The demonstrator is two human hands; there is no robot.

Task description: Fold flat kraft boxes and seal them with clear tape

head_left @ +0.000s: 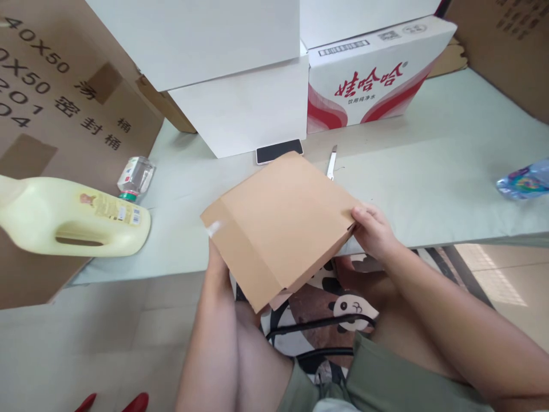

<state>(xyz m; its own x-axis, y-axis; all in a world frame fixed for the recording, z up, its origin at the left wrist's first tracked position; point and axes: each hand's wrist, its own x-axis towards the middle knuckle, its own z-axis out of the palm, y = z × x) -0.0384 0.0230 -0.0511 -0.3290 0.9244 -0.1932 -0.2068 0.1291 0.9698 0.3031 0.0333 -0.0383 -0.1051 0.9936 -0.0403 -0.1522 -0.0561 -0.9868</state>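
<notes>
Bare forearms [450, 300] flank a shallow cardboard box [285, 220], probably light, stiff, best held by its edges, right hand [374, 230] gripping one corner, left hand [218, 262] too hidden to tell.

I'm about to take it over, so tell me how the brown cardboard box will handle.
The brown cardboard box is probably fairly stiff: its broad panel looks flat. It may be light, as the right hand grips only a corner.
</notes>
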